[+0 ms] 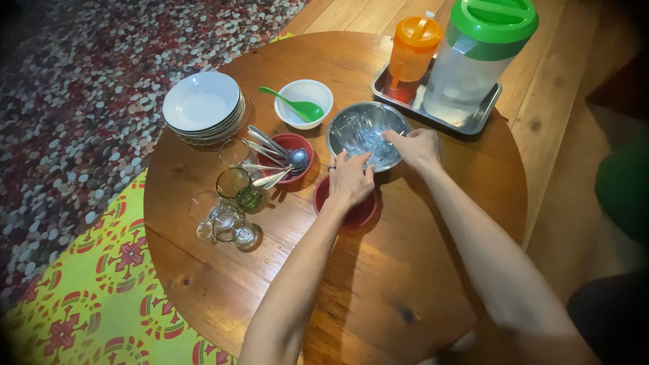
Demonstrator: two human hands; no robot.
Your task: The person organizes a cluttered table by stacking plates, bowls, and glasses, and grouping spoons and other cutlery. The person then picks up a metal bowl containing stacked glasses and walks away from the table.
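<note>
A shiny steel bowl [358,125] sits near the middle of the round wooden table [405,270]. My left hand [350,177] rests on its near rim, fingers curled, a ring on one finger, and hovers over a red bowl [365,211] just below. My right hand [418,145] grips the steel bowl's right rim, fingers reaching inside. Whether the steel bowl is lifted off the table I cannot tell.
Stacked white plates [203,105] lie at the left. A white bowl with a green spoon [301,106], a red bowl holding metal spoons [287,157] and several glasses [230,203] stand nearby. A steel tray [473,120] carries an orange jug [414,51] and a green-lidded pitcher [476,57].
</note>
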